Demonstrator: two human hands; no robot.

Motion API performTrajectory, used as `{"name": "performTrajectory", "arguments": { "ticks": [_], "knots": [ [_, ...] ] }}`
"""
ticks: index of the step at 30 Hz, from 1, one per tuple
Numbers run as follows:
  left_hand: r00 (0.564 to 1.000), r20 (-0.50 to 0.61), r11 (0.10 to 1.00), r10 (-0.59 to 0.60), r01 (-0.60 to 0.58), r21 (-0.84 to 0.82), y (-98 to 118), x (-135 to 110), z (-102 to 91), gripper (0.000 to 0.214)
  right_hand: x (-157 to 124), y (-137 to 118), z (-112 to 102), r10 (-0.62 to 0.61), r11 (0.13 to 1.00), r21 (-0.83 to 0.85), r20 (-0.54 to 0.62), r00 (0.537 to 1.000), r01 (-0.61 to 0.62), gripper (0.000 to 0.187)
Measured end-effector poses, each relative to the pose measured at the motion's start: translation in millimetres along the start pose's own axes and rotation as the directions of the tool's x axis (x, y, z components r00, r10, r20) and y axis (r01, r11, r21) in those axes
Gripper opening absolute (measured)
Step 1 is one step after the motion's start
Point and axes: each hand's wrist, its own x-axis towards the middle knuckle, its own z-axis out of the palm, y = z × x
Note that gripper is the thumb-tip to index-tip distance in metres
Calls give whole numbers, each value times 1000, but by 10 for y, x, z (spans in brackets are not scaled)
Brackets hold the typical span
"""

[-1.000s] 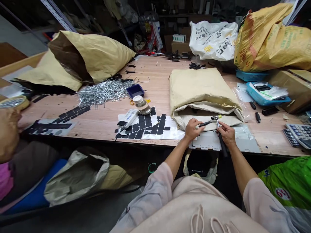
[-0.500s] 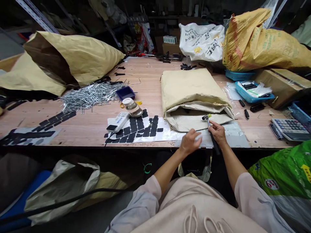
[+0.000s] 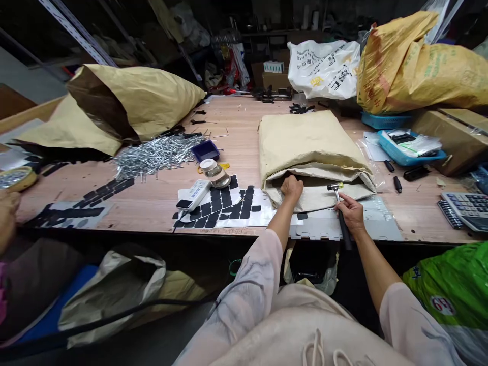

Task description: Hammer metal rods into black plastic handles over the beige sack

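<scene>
My right hand (image 3: 351, 214) is closed round the black handle of a small hammer (image 3: 337, 192), whose metal head points up over the mouth of a flat tan paper sack (image 3: 308, 147). My left hand (image 3: 292, 187) reaches into that sack's open mouth with the fingers curled and partly hidden inside. What it touches there cannot be seen. A grey flat card (image 3: 324, 227) lies on the table edge under both hands.
Sheets of black square stickers (image 3: 224, 203), a white handheld device (image 3: 192, 195) and a small jar (image 3: 213, 172) lie left of the sack. A heap of metal pins (image 3: 156, 151), a big brown sack (image 3: 125, 104), blue trays (image 3: 406, 147) and a calculator (image 3: 463, 206) surround the wooden table (image 3: 152, 190).
My left hand let go of the thin black piece it held beside the hammer, drew back to the table edge, then moved forward into the sack's mouth. The hammer stayed in my right hand.
</scene>
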Motion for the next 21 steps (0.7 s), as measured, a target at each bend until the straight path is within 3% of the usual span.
{"name": "performTrajectory", "arguments": {
  "ticks": [2, 5, 8, 10, 15, 21],
  "knots": [
    [999, -35, 999, 4, -3, 32, -93, -149, -10, 28, 5, 16, 9, -5, 1000, -9, 5, 1000, 5, 56],
    [987, 24, 984, 156, -158, 84, -239, -363, -4, 25, 9, 36, 21, -25, 998, -48, 31, 999, 27, 55],
    [929, 125, 933, 349, -357, 49, -306, -479, 50, 22, 7, 42, 20, -60, 996, -70, 46, 997, 64, 52],
    [896, 134, 906, 422, -424, -19, -306, -501, 111, 24, 2, 41, 13, -85, 993, -72, 57, 995, 89, 50],
    [895, 18, 891, 445, -441, -109, -305, -479, 246, 28, -25, 33, 8, -107, 992, -58, 76, 991, 111, 48],
    [890, 12, 883, 457, -452, -126, -332, -462, 259, 27, -58, -25, 47, -97, 994, -41, 85, 992, 101, 47]
  ]
}}
